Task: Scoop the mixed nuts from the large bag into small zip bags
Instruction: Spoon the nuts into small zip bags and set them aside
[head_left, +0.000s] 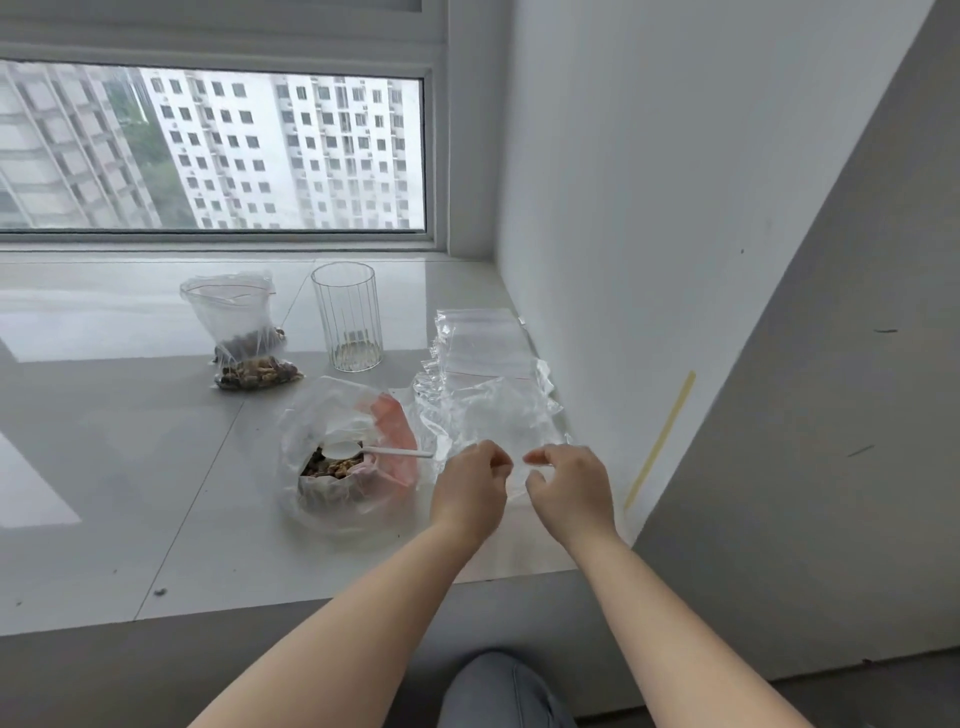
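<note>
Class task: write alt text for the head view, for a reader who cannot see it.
Two bare hands, left hand and right hand, pinch an empty zip bag on a pale window ledge. Left of them an open large bag of nuts holds a white spoon; behind stand a part-filled bag, a glass and spare zip bags.

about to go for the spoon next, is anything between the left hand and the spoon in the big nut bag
Nothing visible blocks it. The white spoon lies in the open mouth of the large bag, handle pointing toward the left hand, with bare sill between. Both hands, left and right hand, are pinching an empty zip bag.
</note>
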